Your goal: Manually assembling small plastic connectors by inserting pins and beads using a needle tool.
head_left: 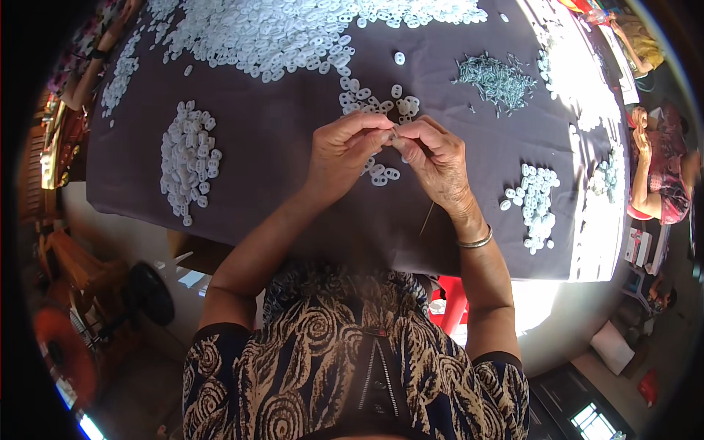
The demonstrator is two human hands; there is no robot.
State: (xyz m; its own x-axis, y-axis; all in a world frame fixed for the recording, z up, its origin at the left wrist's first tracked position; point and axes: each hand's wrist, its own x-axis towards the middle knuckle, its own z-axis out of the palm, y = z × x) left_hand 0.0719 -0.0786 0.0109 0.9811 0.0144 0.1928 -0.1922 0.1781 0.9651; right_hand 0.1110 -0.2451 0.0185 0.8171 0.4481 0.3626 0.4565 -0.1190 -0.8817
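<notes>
view from above of a person seated at a worktop covered in dark purple-grey cloth. both hands meet over the middle of the cloth, fingertips touching: the left hand and the right hand are each pinched on a tiny white piece held between them, too small to make out clearly. a thin stick or wire hangs below the right hand, and a metal bangle circles that wrist. just beyond the hands lies a loose scatter of small white oval rings, fed from a very large heap along the far edge. a compact pile of white rings sits well to the left, a smaller pile to the right, and a heap of thin grey-green pins lies far right. judging by the 2 side piles against the large heap, only a small share looks handled and most is left. another person's arm shows at the right edge.
</notes>
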